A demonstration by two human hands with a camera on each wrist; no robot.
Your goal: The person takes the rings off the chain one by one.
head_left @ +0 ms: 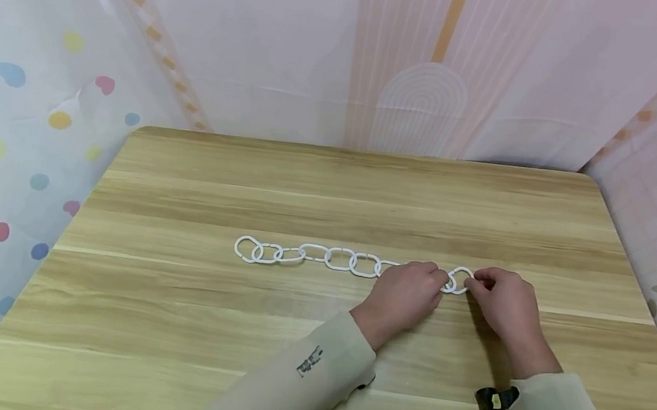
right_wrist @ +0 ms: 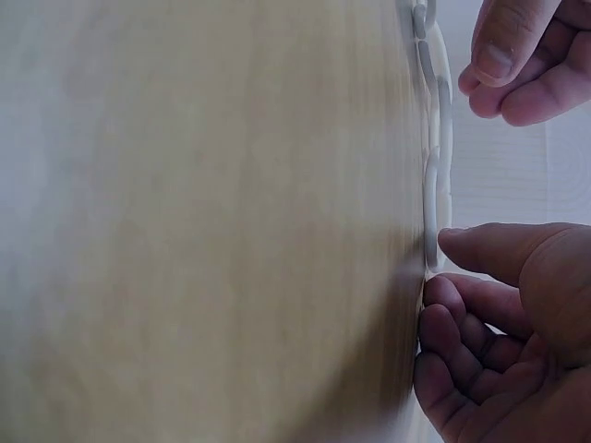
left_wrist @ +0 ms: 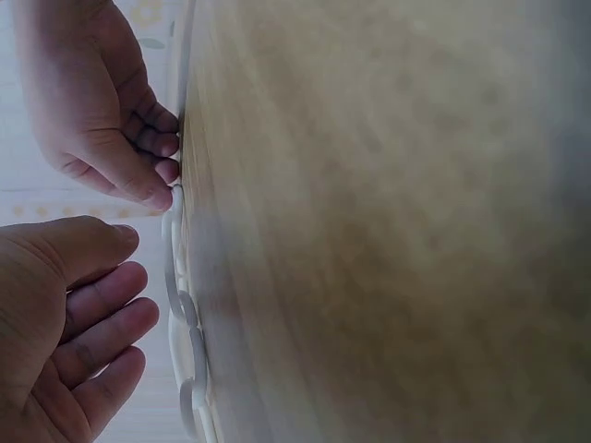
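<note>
A white chain [head_left: 352, 261] of several oval plastic links lies in a line from left to right across the table. My right hand [head_left: 505, 304] is at its right end, pinching the last link [right_wrist: 431, 212] between thumb and forefinger. Over the chain, just left of that end, is my left hand [head_left: 407, 291], which hides some links in the head view. In the left wrist view the left hand's fingers [left_wrist: 111, 341] are loosely bent beside the chain, with nothing between them and the thumb.
The wood-grain table [head_left: 163, 322] has rounded far corners. Patterned cloth [head_left: 275, 39] hangs behind it and along both sides. A black strap [head_left: 489, 401] shows at the right sleeve's cuff.
</note>
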